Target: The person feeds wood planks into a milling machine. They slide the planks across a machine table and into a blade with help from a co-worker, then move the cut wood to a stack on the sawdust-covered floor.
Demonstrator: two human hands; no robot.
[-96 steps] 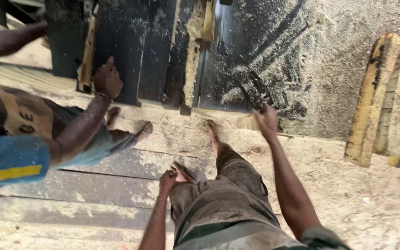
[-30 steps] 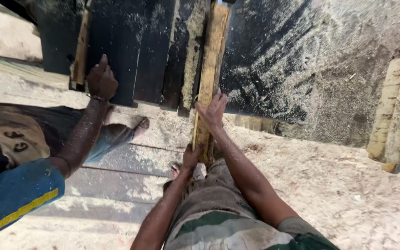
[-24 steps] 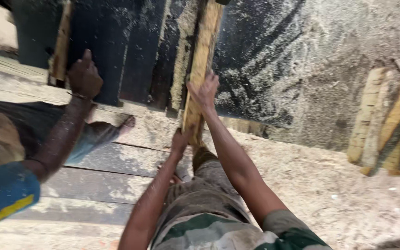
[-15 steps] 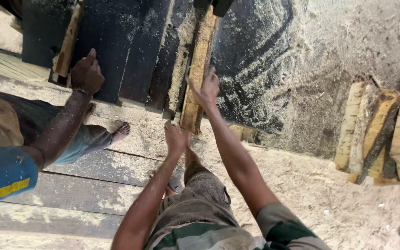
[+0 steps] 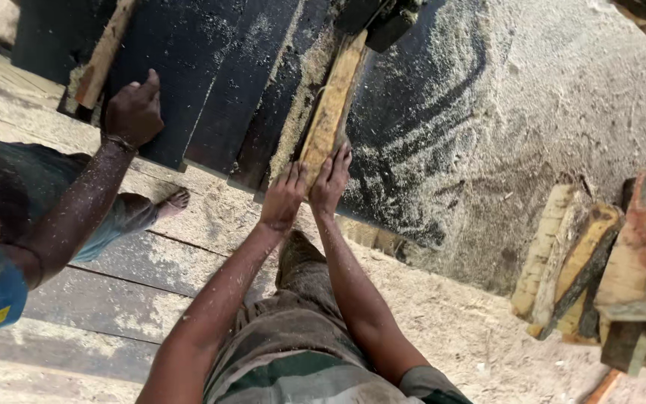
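Observation:
A long pale wooden plank (image 5: pixel 332 105) lies lengthwise on the dark, sawdust-covered saw table (image 5: pixel 420 135), pointing away from me. My left hand (image 5: pixel 283 197) presses against its near end on the left side. My right hand (image 5: pixel 330 178) rests flat on the same end, just to the right, fingers spread along the wood. Both hands touch the plank side by side. The far end of the plank runs under a dark machine part (image 5: pixel 379 19) at the top.
A co-worker's hand (image 5: pixel 134 112) rests on a black board (image 5: pixel 188 67) to the left, the arm and bare foot (image 5: pixel 176 200) beside it. Rough wood offcuts (image 5: pixel 600 262) are stacked at the right. Sawdust covers the plank floor (image 5: pixel 114 299).
My hands have slid together onto the plank's near end, and the plank has moved farther away along the table. The co-worker's hand stays on the black board.

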